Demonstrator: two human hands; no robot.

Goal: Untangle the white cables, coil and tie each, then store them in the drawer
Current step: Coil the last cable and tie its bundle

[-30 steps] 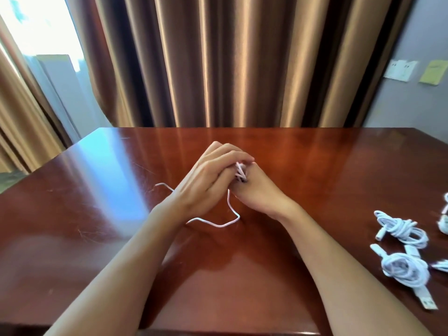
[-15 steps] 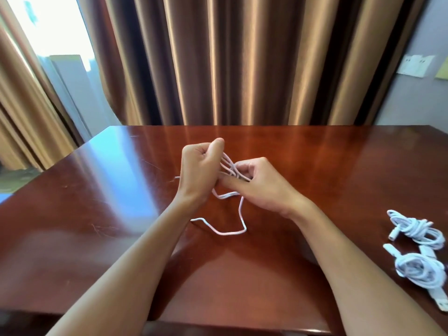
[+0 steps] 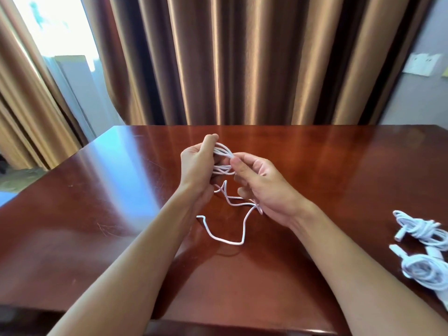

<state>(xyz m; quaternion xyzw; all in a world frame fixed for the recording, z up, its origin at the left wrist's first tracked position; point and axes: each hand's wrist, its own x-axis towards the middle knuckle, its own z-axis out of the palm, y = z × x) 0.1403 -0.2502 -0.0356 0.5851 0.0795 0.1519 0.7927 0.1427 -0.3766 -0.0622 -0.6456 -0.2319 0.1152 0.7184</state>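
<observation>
At frame centre, the left hand (image 3: 197,163) and right hand (image 3: 264,185) are gripping and pinching a half-coiled white cable (image 3: 224,156), while two tied coils (image 3: 423,251) are waiting at lower right, not yet stored.

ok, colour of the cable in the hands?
White cable, plain; clearest in the head view against the dark red-brown table.

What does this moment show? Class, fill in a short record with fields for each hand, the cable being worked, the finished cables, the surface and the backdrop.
left hand: grips loops of the cable
right hand: pinches the same loops at their right side
cable: white, partly coiled between the hands, tail trailing loose on the table
coiled cables: two white bundles lying on the table's right edge
table: glossy reddish-brown wood
backdrop: brown curtain, bright window at left
drawer: not in view
</observation>
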